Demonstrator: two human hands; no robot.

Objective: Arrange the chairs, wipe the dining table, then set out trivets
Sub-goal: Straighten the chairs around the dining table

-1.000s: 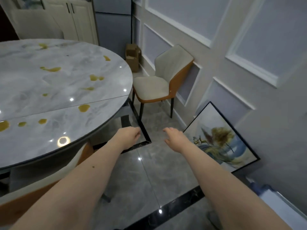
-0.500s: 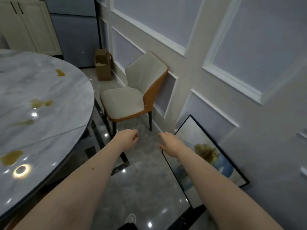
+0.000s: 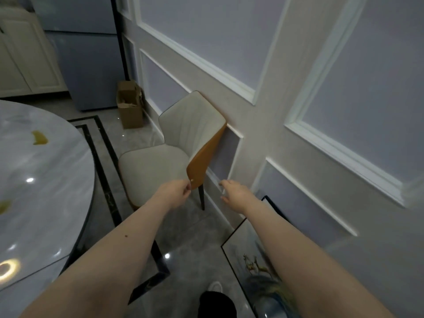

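The left hand (image 3: 175, 193), fingers loosely curled, reaches the chair (image 3: 165, 157) back's lower edge; the right hand (image 3: 234, 191) hangs spread, holding nothing.

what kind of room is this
Most likely a home dining area. A round marble-look dining table with yellowish spills stands at the left, an upholstered dining chair stands against a panelled wall, and a framed picture leans against that wall on the tiled floor.
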